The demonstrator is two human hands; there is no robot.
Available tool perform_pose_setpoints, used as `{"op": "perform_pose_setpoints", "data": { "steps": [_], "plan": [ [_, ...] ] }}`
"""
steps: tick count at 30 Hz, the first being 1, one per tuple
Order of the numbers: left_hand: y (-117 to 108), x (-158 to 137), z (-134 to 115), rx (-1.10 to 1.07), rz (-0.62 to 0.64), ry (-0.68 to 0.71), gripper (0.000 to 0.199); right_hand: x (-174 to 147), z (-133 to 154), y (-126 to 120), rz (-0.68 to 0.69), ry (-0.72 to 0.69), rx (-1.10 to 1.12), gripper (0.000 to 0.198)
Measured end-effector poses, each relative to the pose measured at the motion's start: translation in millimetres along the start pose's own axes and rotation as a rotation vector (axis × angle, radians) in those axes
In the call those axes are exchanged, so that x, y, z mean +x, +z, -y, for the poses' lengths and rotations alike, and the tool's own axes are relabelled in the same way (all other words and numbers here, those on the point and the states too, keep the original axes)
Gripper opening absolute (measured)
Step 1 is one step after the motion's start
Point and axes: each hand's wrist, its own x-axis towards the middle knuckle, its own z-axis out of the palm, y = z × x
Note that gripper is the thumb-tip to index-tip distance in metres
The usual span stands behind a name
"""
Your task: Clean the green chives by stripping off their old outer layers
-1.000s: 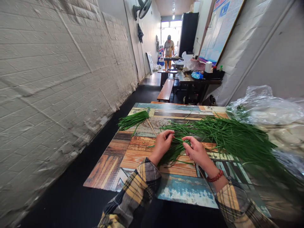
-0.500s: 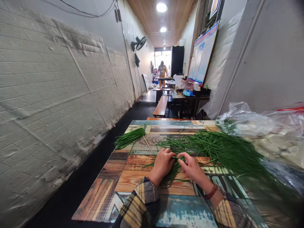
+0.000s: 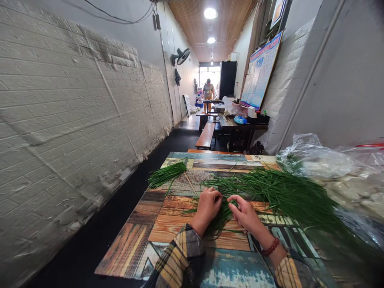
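My left hand (image 3: 208, 205) is closed over a small bunch of long green chives (image 3: 220, 224), whose leaves trail toward me on the tabletop. A short gap to the right, my right hand (image 3: 244, 212) has its thumb and index finger curled toward each other, with a bit of green showing between them. Just beyond both hands spreads a large loose pile of chives (image 3: 282, 188). Farther left lies a neat chive bundle (image 3: 167, 174), with a thin stick (image 3: 190, 183) beside it.
The patterned wood-look table (image 3: 180, 226) carries clear plastic bags (image 3: 318, 160) with pale contents at right. A bench (image 3: 206, 135) and a cluttered second table (image 3: 234, 123) stand beyond. One person (image 3: 208, 92) is at the far end. A brick-patterned wall (image 3: 75, 112) runs along the left.
My hands have drawn apart; their fingertips nearly met before. The right fingers have separated from the left hand. The whole view has shifted slightly.
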Motion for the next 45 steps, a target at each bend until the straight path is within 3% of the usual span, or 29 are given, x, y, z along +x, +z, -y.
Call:
{"op": "perform_pose_setpoints", "data": {
  "steps": [10,21,30,45],
  "plan": [
    [0.1,1.8,0.8,-0.177,-0.030,-0.095,0.017,0.5,-0.4,-0.5,-0.027,-0.020,-0.007,0.031],
    [-0.4,1.6,1.3,-0.229,-0.103,-0.052,0.014,0.8,1.0,-0.3,0.009,-0.030,-0.001,0.027],
    [4.1,0.7,1.2,-0.340,-0.074,-0.047,0.014,-0.5,0.2,0.6,0.009,-0.017,0.008,0.029],
    [3.5,-0.4,-0.5,-0.347,-0.036,-0.020,0.013,-1.8,4.5,-2.4,0.016,-0.009,-0.010,0.037]
  ]
}}
